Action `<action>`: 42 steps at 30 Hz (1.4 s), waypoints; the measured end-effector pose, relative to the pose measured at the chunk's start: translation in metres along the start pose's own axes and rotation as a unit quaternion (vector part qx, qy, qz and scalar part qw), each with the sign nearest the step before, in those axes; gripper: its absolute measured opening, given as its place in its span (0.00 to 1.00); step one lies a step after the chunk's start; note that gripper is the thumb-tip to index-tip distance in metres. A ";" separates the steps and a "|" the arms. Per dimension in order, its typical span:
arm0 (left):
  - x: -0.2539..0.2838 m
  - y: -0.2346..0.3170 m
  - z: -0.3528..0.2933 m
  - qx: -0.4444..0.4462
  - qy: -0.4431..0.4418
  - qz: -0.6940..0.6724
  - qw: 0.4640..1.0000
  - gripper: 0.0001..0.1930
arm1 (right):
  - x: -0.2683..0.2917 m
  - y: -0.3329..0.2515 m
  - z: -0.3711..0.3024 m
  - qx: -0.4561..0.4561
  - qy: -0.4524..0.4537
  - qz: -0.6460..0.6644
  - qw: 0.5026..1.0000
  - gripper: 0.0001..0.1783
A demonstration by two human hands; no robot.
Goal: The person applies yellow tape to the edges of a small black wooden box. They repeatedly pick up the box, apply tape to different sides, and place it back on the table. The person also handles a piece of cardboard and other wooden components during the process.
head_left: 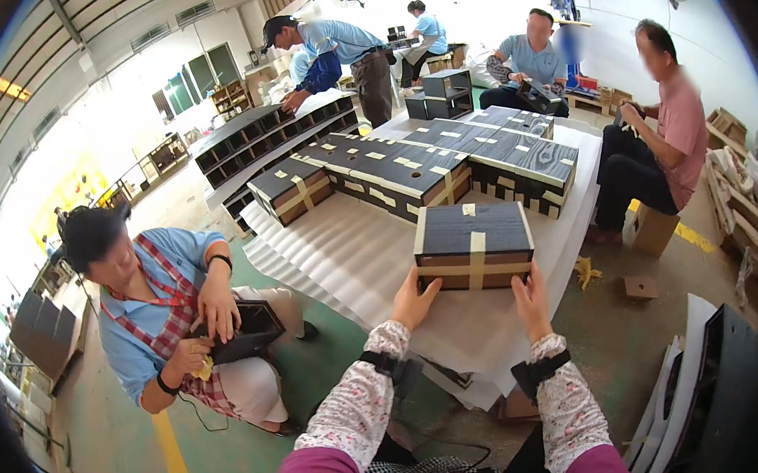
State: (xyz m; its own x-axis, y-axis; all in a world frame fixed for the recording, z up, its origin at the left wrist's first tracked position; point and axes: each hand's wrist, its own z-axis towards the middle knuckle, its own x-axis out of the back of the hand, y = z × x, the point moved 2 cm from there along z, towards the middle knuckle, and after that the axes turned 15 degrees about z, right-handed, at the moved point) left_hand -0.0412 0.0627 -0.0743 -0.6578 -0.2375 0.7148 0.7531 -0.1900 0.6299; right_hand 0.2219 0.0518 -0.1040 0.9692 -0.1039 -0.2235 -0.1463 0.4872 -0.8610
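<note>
A dark wood-grain box (473, 240) with tan tape strips across its top and front sits on white foam sheets (345, 256). My left hand (414, 302) presses against the box's lower left corner. My right hand (530, 298) holds its lower right corner. Both forearms wear floral sleeves with black wrist straps. Beyond the box lie rows of similar taped dark boxes (410, 171).
A seated person in a blue shirt and red apron (165, 313) at my left handles a dark box. Other people sit or stand at the far side and right. Dark compartment shelves (270, 130) lie at the back. Dark panels (723, 379) lean at lower right.
</note>
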 end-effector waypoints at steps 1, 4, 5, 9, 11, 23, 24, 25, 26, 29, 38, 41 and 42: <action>0.006 0.003 -0.010 0.002 -0.009 -0.013 1.000 0.32 | 0.001 -0.007 -0.013 -0.021 -0.014 -0.014 1.000 0.34; 0.025 0.011 -0.041 -0.014 -0.005 -0.064 0.998 0.32 | -0.010 -0.030 -0.042 -0.023 -0.034 -0.003 0.999 0.35; 0.027 0.009 -0.050 -0.016 0.011 -0.029 0.999 0.35 | -0.016 -0.040 -0.047 -0.013 -0.057 0.018 0.998 0.35; 0.056 0.030 -0.077 -0.020 0.052 -0.009 0.998 0.34 | -0.015 -0.042 -0.059 -0.053 -0.057 0.038 0.996 0.34; 0.059 0.027 -0.080 -0.105 0.216 0.057 0.969 0.38 | -0.019 -0.046 -0.052 -0.081 -0.066 0.067 0.992 0.34; 0.041 0.112 0.004 -0.340 -0.055 0.288 0.894 0.41 | -0.014 -0.024 -0.043 -0.060 -0.027 0.083 0.994 0.26; 0.039 0.112 0.003 -0.336 -0.046 0.287 0.896 0.41 | -0.014 -0.021 -0.045 -0.053 -0.014 0.083 0.995 0.25; 0.037 0.112 0.001 -0.331 -0.036 0.288 0.898 0.40 | -0.012 -0.017 -0.046 -0.058 -0.009 0.075 0.995 0.25; 0.035 0.112 0.000 -0.325 -0.027 0.289 0.900 0.40 | -0.007 -0.012 -0.046 -0.063 -0.004 0.068 0.996 0.25; 0.032 0.117 -0.002 -0.305 -0.032 0.285 0.908 0.40 | -0.003 -0.008 -0.044 -0.062 0.007 0.091 0.994 0.24; 0.026 0.113 -0.001 -0.291 -0.012 0.291 0.911 0.40 | -0.009 -0.033 -0.022 -0.066 0.037 0.074 0.994 0.19; 0.026 0.113 -0.001 -0.288 -0.012 0.298 0.910 0.41 | -0.014 -0.030 -0.014 -0.100 0.048 0.138 0.984 0.16; 0.027 0.114 -0.001 -0.288 -0.013 0.298 0.910 0.41 | -0.013 -0.027 -0.012 -0.100 0.046 0.143 0.984 0.16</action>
State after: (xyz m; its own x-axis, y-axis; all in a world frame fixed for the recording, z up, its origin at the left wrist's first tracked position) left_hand 0.0271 0.0338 0.0161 -0.1241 -0.4414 0.8887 0.8535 -0.5042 -0.1312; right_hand 0.2112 0.0293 -0.0836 0.8615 -0.0699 -0.5029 -0.4560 0.3290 -0.8269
